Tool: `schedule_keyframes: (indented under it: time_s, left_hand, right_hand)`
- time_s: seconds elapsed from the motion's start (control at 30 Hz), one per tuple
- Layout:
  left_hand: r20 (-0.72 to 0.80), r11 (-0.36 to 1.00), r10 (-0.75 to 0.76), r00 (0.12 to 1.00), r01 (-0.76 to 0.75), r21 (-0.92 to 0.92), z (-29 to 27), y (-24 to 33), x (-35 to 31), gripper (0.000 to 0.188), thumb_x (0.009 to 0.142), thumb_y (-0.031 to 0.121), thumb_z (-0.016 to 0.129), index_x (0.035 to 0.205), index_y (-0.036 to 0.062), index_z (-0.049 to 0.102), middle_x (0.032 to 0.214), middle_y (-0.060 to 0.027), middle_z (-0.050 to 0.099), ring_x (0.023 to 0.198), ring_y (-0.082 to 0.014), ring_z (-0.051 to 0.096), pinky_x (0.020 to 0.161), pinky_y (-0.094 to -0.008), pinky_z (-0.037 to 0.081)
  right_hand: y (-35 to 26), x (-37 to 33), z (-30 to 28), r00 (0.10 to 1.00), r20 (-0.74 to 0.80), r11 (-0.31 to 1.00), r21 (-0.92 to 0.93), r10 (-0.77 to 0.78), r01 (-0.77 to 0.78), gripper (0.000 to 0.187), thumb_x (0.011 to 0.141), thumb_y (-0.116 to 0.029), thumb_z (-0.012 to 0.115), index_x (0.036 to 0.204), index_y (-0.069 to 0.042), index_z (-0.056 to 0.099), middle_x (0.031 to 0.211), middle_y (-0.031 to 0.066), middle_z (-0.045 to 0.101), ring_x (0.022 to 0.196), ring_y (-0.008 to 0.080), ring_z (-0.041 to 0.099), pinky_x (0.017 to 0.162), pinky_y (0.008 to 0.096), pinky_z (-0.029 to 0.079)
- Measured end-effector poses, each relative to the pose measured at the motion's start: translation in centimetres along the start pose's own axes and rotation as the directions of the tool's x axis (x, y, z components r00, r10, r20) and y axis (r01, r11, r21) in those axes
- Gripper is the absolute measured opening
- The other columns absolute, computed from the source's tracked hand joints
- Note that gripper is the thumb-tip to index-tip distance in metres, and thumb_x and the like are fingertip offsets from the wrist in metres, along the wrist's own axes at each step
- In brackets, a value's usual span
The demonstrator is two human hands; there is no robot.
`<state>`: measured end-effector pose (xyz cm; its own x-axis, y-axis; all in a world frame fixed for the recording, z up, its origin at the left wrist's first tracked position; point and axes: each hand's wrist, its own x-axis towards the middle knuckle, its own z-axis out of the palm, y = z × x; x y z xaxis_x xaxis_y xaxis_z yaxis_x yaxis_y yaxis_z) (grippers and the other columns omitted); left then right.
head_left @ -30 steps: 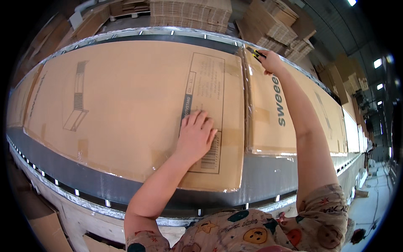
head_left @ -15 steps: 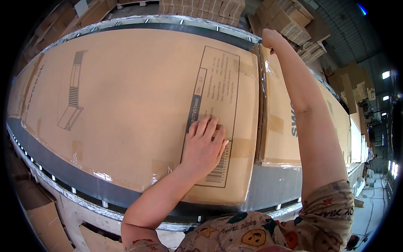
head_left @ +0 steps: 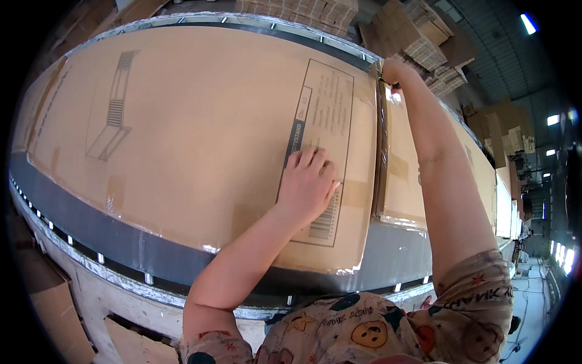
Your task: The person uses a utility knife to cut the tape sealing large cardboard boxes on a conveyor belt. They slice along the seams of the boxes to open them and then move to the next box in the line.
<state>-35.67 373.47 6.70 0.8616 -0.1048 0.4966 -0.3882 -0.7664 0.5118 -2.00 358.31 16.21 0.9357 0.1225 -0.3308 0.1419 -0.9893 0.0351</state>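
Note:
A long, flat brown carton (head_left: 200, 133) with a line drawing and a printed label lies on the conveyor in front of me. My left hand (head_left: 309, 185) rests on the label area near the barcode, fingers apart and slightly bent, holding nothing. My right hand (head_left: 395, 73) reaches to the carton's far right corner, where it meets a second taped carton (head_left: 403, 176). Its fingers are curled by the seam between the two. A small dark and yellowish bit shows at the fingers, but what they hold is too small to name.
Metal-edged conveyor (head_left: 163, 233) runs left to right beneath the cartons, with rollers along both edges. Another carton (head_left: 36, 115) touches the left end. Stacked flat cardboard (head_left: 297, 13) stands beyond the far rail, with more stacks (head_left: 403, 36) at the far right. Cardboard (head_left: 136, 343) leans below the near side.
The right hand has come slightly nearer along the seam from the far corner. My left hand stays on the label. The whole view has shifted a little, moving the cartons upward in the picture.

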Motion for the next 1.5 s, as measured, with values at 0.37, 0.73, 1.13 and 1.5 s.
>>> schedule_keyframes:
  time_s: [0.37, 0.73, 1.13, 1.5]
  left_hand:
    - [-0.061, 0.999, 0.013, 0.998, -0.016, -0.048, 1.0, -2.5, 0.3, 0.018, 0.077, 0.017, 0.066, 0.091, 0.0054, 0.064, 0.107, -0.0082, 0.062, 0.108, -0.0263, 0.051, 0.092, -0.0394, 0.040]
    - [-0.060, 0.993, 0.003, 0.998, -0.010, -0.119, 0.7, -2.8, 0.0, 0.017, 0.081, 0.016, 0.065, 0.090, 0.0015, 0.066, 0.105, -0.0096, 0.065, 0.106, -0.0281, 0.054, 0.092, -0.0369, 0.043]
    - [0.187, 0.989, 0.141, 0.972, -0.132, -0.060, 4.5, 4.9, 1.3, 0.028, 0.077, 0.031, 0.065, 0.098, 0.0120, 0.069, 0.119, -0.0102, 0.059, 0.119, -0.0271, 0.045, 0.098, -0.0444, 0.034]
    - [0.159, 1.000, 0.026, 0.987, -0.026, 0.003, 8.4, 6.3, 2.9, 0.031, 0.068, 0.030, 0.066, 0.095, 0.0166, 0.070, 0.132, -0.0112, 0.050, 0.124, -0.0285, 0.040, 0.105, -0.0444, 0.026]
  right_hand:
    - [-0.8, -20.5, 3.4, 0.976, 0.216, 0.998, 0.059, -0.027, 0.014, 0.027, 0.074, 0.009, 0.043, 0.095, 0.007, 0.059, 0.081, 0.0214, 0.064, 0.058, 0.0289, 0.067, 0.042, 0.0370, 0.054]
    - [1.2, -39.3, 13.2, 0.993, -0.058, 0.995, 0.028, -0.098, 0.100, 0.023, 0.087, -0.005, 0.044, 0.103, 0.000, 0.060, 0.067, 0.0182, 0.063, 0.047, 0.0237, 0.062, 0.042, 0.0341, 0.051]
    - [7.5, -49.3, 19.1, 0.912, -0.409, 0.874, 0.436, -0.020, 0.214, 0.030, 0.086, -0.010, 0.054, 0.114, -0.005, 0.050, 0.081, 0.0216, 0.062, 0.075, 0.0426, 0.060, 0.065, 0.0486, 0.049]
    - [3.6, -44.2, 24.3, 0.954, -0.296, 0.872, 0.481, 0.058, 0.096, 0.066, 0.083, -0.006, 0.052, 0.140, -0.001, 0.019, 0.090, 0.0248, 0.053, 0.073, 0.0407, 0.058, 0.067, 0.0446, 0.050]
